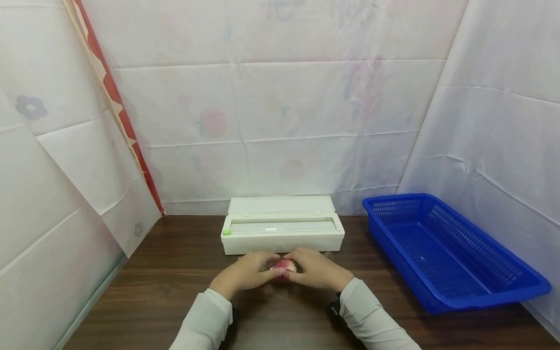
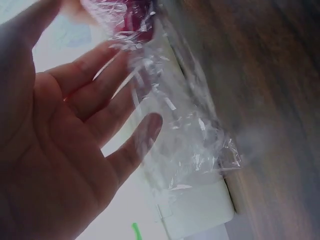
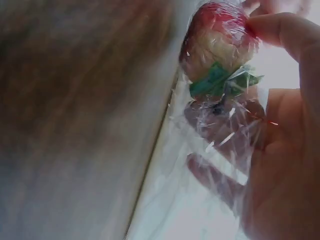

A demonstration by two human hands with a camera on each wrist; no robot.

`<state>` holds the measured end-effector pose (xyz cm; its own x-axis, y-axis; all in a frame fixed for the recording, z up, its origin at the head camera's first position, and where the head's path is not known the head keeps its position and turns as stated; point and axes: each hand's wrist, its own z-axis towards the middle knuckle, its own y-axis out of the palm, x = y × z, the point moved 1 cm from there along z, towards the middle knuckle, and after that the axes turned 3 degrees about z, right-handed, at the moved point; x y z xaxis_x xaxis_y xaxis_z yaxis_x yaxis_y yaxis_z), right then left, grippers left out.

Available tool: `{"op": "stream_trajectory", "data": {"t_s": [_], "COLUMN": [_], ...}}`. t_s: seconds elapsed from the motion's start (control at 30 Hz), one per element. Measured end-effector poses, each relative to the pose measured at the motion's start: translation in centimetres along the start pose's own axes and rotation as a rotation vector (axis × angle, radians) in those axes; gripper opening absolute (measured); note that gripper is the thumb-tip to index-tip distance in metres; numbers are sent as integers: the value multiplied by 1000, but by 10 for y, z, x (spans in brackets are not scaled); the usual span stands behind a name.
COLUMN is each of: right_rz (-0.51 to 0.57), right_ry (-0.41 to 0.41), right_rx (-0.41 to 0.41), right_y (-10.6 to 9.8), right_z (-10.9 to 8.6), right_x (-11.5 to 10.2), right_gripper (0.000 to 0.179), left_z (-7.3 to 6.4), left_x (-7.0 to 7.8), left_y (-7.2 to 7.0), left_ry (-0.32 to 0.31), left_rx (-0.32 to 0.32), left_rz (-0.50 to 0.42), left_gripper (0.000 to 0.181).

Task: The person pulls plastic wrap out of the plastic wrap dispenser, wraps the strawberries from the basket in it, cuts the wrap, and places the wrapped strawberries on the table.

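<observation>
Between my two hands is a red-and-yellow fruit (image 3: 215, 42) with green leaves (image 3: 225, 81), wrapped in clear cling film (image 2: 187, 135). My left hand (image 1: 250, 273) holds one side of it, thumb in front and fingers behind, several of them spread along the loose film. From the other side my right hand (image 1: 316, 270) grips the fruit; its thumb presses on the red skin, and its fingers show through the film past the leaves. Loose film trails from both ends. Just behind the hands stands a white cling-film dispenser box (image 1: 282, 241) with its lid raised.
A blue perforated plastic basket (image 1: 455, 301) stands on the right of the dark wood-grain table (image 1: 144, 291). A small green slider (image 1: 226, 232) sits at the dispenser's left front edge. White printed cloth (image 1: 280, 107) hangs at the back and both sides.
</observation>
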<state>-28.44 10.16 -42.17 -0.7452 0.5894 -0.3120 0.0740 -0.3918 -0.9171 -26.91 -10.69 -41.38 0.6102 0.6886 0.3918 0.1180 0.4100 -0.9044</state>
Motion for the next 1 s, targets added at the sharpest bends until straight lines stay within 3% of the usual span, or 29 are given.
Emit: {"op": "stream_trajectory", "data": {"t_s": [0.13,0.27,0.5,0.77,1.0], "right_rz": [11,55,57,39,-7], "right_ry": [-67,-105,-92,-77,-96], "right_rx": [73,96,118,139,178], "right_y": [-6,-11,-21,-29,-37], "right_z": [1,2,3,1,-1], "right_x": [-2,-6,-13,-14,-14], "right_gripper": [45,50,63,73,74], "left_z": [1,2,3,3,1], "left_x": [2,3,3,7,7], "left_y": [-1,-1,-3,-10,-14], "left_ry": [-24,-43,-32,25,159], "left_rx": [11,12,22,65,108], "left_rz": [-14,-29,-42,-108,-94], "left_gripper": [62,64,62,56,56]}}
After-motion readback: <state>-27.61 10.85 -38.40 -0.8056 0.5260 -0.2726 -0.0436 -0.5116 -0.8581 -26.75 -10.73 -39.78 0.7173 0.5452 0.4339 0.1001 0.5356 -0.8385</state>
